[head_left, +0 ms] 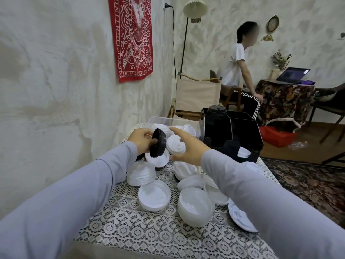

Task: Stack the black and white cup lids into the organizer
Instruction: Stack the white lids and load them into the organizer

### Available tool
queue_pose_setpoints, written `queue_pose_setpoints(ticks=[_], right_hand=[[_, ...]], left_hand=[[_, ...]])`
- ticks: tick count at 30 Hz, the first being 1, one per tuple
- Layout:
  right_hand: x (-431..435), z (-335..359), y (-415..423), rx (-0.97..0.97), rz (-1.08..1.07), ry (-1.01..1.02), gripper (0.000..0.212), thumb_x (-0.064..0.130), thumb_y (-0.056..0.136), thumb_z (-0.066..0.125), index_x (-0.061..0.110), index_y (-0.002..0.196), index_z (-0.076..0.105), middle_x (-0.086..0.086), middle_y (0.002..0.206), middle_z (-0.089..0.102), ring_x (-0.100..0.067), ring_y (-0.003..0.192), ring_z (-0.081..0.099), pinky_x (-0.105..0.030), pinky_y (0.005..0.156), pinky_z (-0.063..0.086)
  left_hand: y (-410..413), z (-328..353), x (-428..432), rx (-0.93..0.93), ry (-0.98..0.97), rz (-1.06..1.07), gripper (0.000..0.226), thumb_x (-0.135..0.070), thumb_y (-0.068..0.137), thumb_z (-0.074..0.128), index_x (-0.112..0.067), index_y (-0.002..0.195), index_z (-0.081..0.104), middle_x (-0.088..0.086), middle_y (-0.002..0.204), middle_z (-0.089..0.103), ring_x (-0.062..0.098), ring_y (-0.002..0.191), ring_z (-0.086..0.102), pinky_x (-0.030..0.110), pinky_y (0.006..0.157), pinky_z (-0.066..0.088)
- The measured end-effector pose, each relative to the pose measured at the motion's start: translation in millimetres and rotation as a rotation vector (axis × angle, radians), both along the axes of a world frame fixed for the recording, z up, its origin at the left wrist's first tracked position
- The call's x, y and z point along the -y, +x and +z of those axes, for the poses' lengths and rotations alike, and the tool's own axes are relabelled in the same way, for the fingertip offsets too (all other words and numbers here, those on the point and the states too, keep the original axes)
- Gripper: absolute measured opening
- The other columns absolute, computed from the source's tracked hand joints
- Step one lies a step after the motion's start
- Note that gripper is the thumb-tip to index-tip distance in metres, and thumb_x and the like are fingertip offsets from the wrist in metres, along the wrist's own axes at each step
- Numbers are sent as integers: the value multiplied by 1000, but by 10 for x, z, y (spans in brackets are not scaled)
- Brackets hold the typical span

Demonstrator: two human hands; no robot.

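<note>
Left hand [141, 142] is being used to grip a tilted stack of black lids [158, 143]; right hand [188, 148] is being held spread beside it, gripping nothing. White lids [155, 197] are being shown heaped on the lace tablecloth [141, 230], the black organizer [231, 133] at its far end. A red wall hanging [132, 38], floor lamp [195, 8] and patterned rug [308, 184] are being shown beyond.

A home living room: floor lamp [194, 8], wall hanging [131, 37], patterned rug [306, 182].
</note>
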State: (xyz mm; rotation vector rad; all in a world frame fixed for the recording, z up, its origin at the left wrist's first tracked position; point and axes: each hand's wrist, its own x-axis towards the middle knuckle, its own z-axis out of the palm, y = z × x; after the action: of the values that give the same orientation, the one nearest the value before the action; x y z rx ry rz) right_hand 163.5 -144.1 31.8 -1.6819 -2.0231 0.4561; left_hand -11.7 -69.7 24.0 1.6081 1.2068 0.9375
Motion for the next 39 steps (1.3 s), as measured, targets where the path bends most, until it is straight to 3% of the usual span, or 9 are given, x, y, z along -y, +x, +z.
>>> queue_pose_setpoints(ticks=[4,7,9,12,24,28,32,37,39], right_hand=[[-4,-26,-161,-77,104,50,103,24,69,84,29,148,18,6,146,36,-14,132,37,-20,102,31],[7,-50,-249,-160,126,100,94,18,67,85,22,141,28,7,127,46,-11,114,47,-3,88,34],[-3,-68,-284,-213,135,116,91,17,65,85,20,139,32,5,125,48,-13,112,50,-17,97,42],[-9,-75,-296,-186,125,171,84,18,63,84,16,133,37,1,124,50,-17,114,51,-38,98,45],[38,-66,6,113,-55,70,90,23,61,79,15,136,30,0,119,51,-20,109,52,-32,92,46],[-4,-126,0,173,-38,60,75,41,51,72,23,119,47,3,112,55,-17,103,53,-37,90,48],[22,-206,6,138,-8,46,56,37,64,75,19,109,47,4,103,54,-17,94,54,-40,85,48],[61,-270,81,7,-55,-79,80,41,84,65,20,149,23,2,147,38,-17,132,39,-30,110,31],[67,-282,161,28,-118,-116,69,42,89,58,23,148,28,2,151,34,-16,136,35,-29,111,28]], left_hand=[[126,75,214,145,-126,-131,22,7,93,43,-5,83,58,15,72,61,25,61,62,27,52,55],[168,78,259,200,-188,-185,27,7,94,40,-9,77,54,9,66,58,19,58,58,37,67,53],[199,82,289,261,-193,-193,31,11,92,42,-15,77,49,4,70,53,15,59,57,36,70,56],[211,60,360,396,-294,-253,22,-2,97,38,-7,85,56,9,69,61,13,53,65,22,48,52],[156,-31,327,440,-474,-247,37,-34,102,34,-10,97,61,14,85,67,25,69,69,34,60,59],[200,-83,380,345,-463,-305,12,-16,94,54,-12,101,63,12,95,67,28,79,68,36,71,58],[202,-130,387,291,-401,-264,17,4,89,55,-9,98,62,13,89,67,28,81,65,41,74,57],[164,-100,340,346,-414,-156,19,5,89,54,-5,105,61,15,90,66,27,79,65,37,62,58],[142,-70,322,439,-421,-97,21,5,89,54,-5,107,57,16,91,64,26,78,64,42,59,58]])
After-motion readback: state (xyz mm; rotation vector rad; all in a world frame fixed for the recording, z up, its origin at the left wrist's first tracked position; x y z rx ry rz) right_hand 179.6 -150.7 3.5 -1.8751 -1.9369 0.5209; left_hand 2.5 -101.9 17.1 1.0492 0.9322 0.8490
